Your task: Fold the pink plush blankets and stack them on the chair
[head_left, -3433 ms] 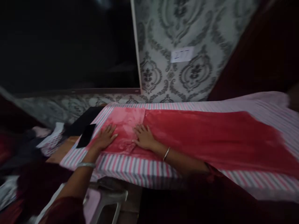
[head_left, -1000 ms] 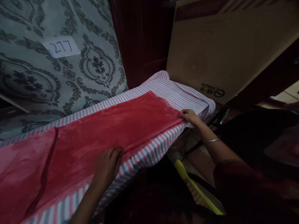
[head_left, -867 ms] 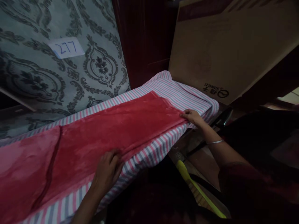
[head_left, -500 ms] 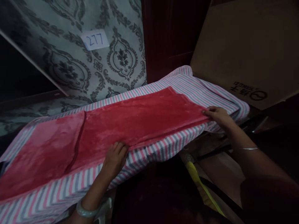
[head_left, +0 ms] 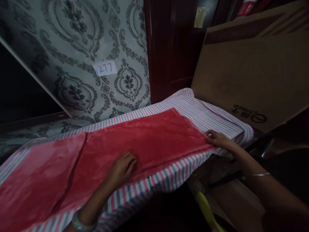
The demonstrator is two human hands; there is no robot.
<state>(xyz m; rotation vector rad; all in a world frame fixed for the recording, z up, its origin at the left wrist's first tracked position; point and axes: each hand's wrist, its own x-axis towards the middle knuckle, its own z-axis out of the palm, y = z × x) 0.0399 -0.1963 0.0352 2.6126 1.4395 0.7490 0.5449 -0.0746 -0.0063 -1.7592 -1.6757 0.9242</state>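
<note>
A red plush blanket (head_left: 154,138), folded into a long strip, lies over a pink, grey and white striped cloth (head_left: 200,111). Its left part has a paler pink patch and a fold line runs across it. My right hand (head_left: 218,140) pinches the blanket's right near corner between thumb and fingers. Over the blanket's near side, my left hand (head_left: 122,167) is closed with its fingers curled under; whether they grip any fabric is hidden.
A large cardboard box (head_left: 241,74) leans at the back right. Patterned wallpaper with a paper marked 277 (head_left: 105,68) stands behind, beside a dark red door (head_left: 169,48). A dark panel (head_left: 24,87) is at the left, and a yellow strip (head_left: 205,206) hangs below.
The view has tilted up, so the scene sits lower. My left hand has moved inward from the blanket's near edge. My right hand stays at the corner.
</note>
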